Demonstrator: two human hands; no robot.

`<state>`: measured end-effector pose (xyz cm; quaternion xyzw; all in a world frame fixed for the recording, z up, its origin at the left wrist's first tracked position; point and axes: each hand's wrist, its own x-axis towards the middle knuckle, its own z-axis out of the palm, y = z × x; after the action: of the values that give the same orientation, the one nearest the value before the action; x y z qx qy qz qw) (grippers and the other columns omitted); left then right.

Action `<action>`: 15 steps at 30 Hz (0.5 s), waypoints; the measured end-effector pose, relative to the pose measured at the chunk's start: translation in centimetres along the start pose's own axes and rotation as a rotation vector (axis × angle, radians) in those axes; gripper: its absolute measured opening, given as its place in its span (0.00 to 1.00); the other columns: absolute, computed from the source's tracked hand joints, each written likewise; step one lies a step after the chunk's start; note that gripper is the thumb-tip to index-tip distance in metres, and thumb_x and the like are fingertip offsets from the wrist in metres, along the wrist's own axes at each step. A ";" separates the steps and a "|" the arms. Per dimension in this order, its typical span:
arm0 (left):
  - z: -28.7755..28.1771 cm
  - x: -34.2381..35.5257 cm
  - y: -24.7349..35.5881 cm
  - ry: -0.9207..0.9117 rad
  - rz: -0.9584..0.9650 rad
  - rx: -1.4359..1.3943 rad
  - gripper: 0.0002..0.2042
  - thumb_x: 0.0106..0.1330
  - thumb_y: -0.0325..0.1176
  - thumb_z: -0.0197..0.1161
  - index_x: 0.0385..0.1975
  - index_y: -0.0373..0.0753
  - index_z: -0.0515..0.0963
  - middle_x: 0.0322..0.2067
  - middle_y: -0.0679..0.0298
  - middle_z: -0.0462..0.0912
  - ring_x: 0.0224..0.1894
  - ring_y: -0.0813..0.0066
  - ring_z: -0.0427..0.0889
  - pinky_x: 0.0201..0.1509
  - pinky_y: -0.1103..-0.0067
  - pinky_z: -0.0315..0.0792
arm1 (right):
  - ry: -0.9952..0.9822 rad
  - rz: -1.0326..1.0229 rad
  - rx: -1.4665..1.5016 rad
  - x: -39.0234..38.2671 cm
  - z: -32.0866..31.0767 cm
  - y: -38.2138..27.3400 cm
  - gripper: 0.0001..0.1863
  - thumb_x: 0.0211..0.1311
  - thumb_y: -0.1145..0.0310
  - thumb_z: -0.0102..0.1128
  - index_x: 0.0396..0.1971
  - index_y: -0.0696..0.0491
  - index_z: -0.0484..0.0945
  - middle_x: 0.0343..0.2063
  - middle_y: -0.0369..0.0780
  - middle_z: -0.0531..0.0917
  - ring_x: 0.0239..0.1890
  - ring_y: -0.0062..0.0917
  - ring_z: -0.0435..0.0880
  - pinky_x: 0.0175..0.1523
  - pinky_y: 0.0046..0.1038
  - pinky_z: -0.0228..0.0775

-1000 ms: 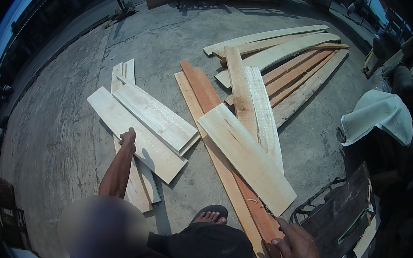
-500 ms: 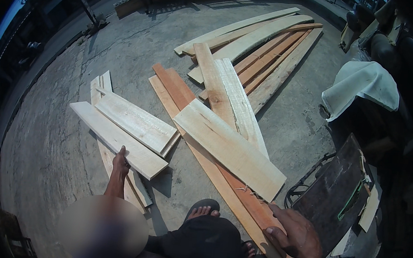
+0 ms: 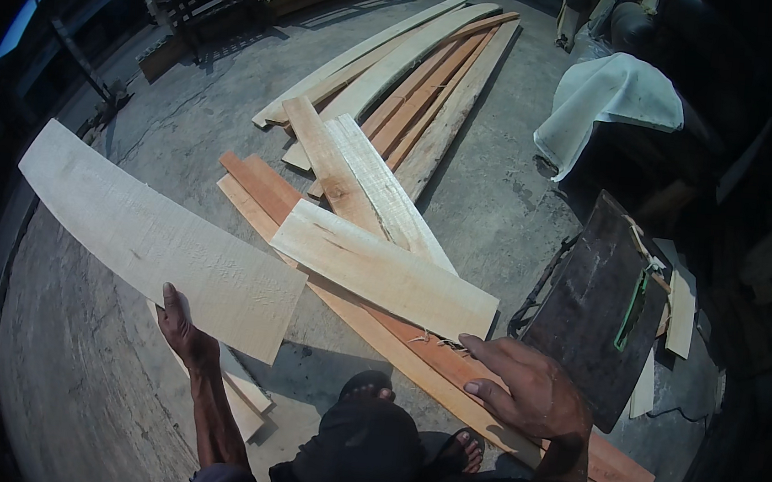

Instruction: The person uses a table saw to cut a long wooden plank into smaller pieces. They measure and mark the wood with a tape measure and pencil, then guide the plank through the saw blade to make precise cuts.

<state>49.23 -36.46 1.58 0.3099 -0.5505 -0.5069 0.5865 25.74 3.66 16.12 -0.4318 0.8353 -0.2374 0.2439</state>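
A wide pale wooden board [image 3: 166,231] is raised off the ground at the left, tilted so its broad face shows. My left hand [image 3: 184,329] grips its near edge, thumb on the face and fingers hidden underneath. My right hand [image 3: 529,387] hovers over or lightly rests by the reddish plank [image 3: 379,323], fingers stretched out and thumb apart; I cannot tell whether it touches. Its fingertips are close to the near end of another pale board [image 3: 384,268], which lies across the long planks. Partly covered by the raised board, more pale pieces [image 3: 240,389] lie beneath it.
Beyond, several long planks [image 3: 418,88] lie fanned out on the concrete floor [image 3: 494,159]. To the right are a dark panel [image 3: 592,305] with a green strip and a white cloth [image 3: 610,95] over a dark object. My sandalled feet [image 3: 469,450] stand close by.
My left hand has lifted the pale board from the pile and tilted it up toward the left. My right hand keeps much the same pose. The whole view has shifted.
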 end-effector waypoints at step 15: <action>23.7 -0.3 11.7 -1.588 0.140 -0.174 0.36 0.63 0.63 0.69 0.55 0.32 0.81 0.41 0.54 0.85 0.50 0.57 0.85 0.50 0.63 0.80 | 1.293 -0.461 0.908 -5.8 -10.1 0.1 0.65 0.59 0.28 0.67 0.81 0.51 0.42 0.74 0.53 0.62 0.74 0.44 0.65 0.75 0.49 0.60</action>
<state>29.51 -28.18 17.04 -0.2253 -0.7800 -0.5793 0.0721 22.41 10.45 25.00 -0.2298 0.5239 -0.7981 -0.1890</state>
